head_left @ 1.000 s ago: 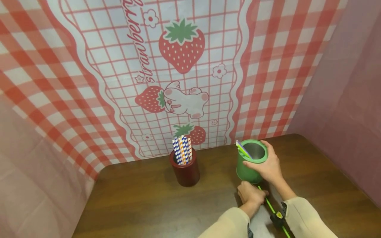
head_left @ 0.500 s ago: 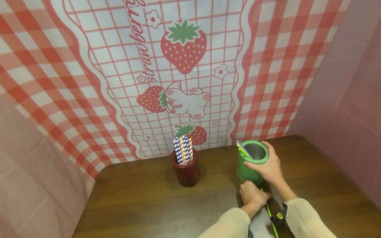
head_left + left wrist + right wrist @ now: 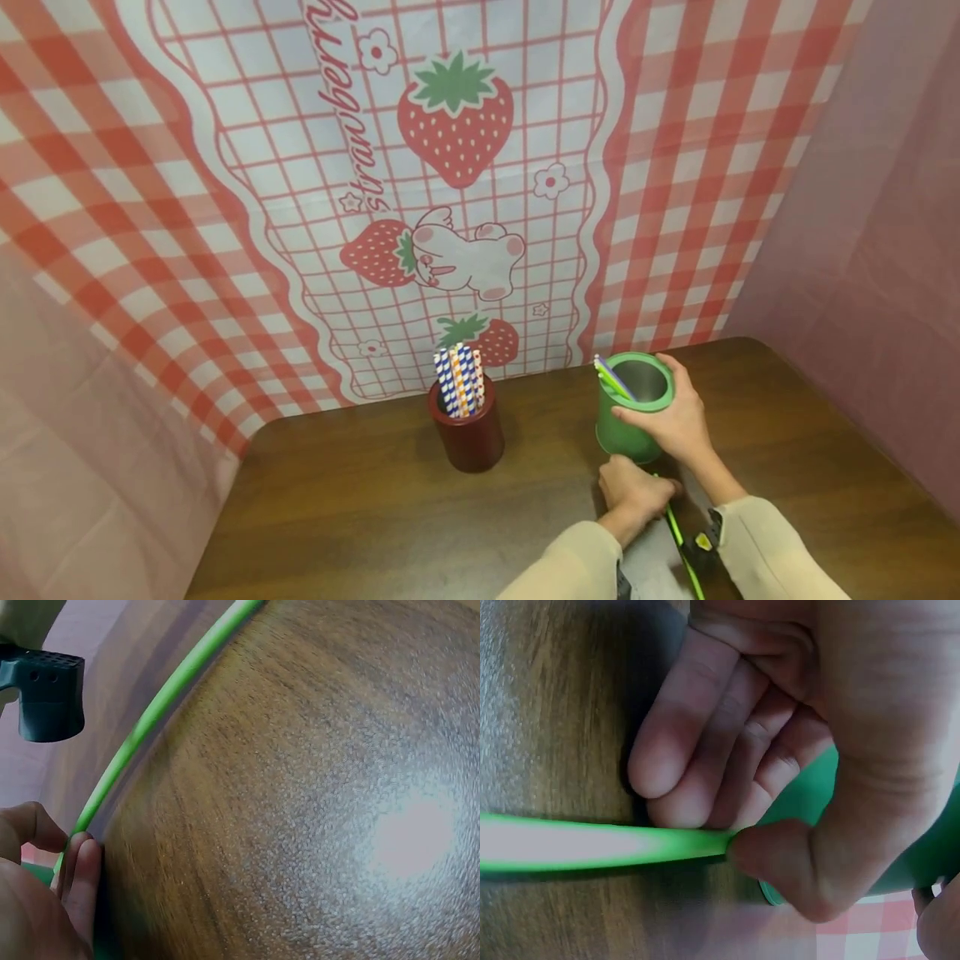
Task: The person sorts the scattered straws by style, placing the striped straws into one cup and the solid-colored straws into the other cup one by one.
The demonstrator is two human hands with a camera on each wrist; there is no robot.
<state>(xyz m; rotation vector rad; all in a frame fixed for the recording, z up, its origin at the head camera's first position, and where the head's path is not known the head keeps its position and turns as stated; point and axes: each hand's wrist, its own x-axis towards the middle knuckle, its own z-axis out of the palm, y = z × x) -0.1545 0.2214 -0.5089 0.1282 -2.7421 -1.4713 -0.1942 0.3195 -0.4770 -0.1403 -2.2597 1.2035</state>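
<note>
A green can (image 3: 618,437) with a wide rim stands upright on the table, several thin green and purple straws (image 3: 617,382) leaning inside. My right hand (image 3: 686,421) grips its right side, thumb at the front of the rim. Low in front of the can, my left hand (image 3: 633,490) pinches the far end of a bright green straw (image 3: 675,529). In the right wrist view the left thumb and curled fingers meet at the end of this straw (image 3: 592,844). The left wrist view shows the straw (image 3: 150,712) stretching close over the wood, away from the fingers.
A dark red cup (image 3: 472,442) with striped paper straws (image 3: 459,379) stands left of the can. The brown table (image 3: 360,500) meets a strawberry-print cloth (image 3: 465,242) at the back. A black wrist camera (image 3: 52,697) sits close to the straw.
The near end of the green straw has swung left. My left hand shifted slightly, its thumb moving along the straw's end; my right hand stays on the can.
</note>
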